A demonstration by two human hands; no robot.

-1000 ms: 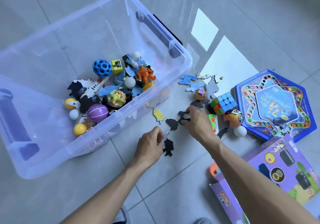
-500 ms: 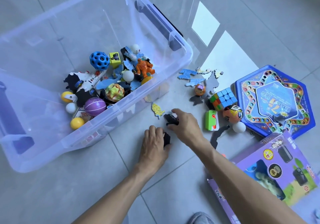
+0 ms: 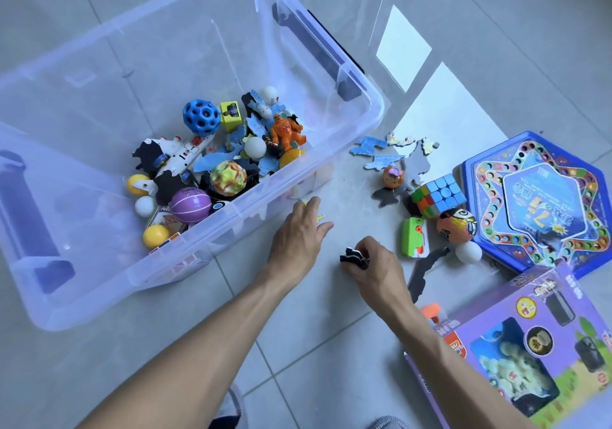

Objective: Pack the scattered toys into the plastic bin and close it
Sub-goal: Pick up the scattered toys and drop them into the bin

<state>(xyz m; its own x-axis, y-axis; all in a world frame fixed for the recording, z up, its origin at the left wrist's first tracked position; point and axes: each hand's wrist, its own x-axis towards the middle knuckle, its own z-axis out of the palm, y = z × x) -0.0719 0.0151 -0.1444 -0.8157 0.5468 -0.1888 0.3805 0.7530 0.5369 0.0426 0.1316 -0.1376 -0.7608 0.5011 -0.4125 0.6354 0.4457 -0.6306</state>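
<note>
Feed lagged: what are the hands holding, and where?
Right hand pinches black foam pieces by their edges. Left hand holds nothing, fingers reaching over a yellow piece.

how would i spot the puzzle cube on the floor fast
Find the blue hexagonal game board on the tiles, at the right. The puzzle cube sits against its left edge. It is the only boxy toy of small coloured squares there; the neighbours below it are round balls.

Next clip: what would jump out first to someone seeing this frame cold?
The big clear plastic bin at upper left, lid off, with a bright heap of toys along its near side, including a blue holed ball and an orange figure. In the middle, the left hand reaches flat over the floor beside the bin, while the right hand grips black foam pieces. At right lie a blue hexagonal game board and a Rubik's cube.
</note>
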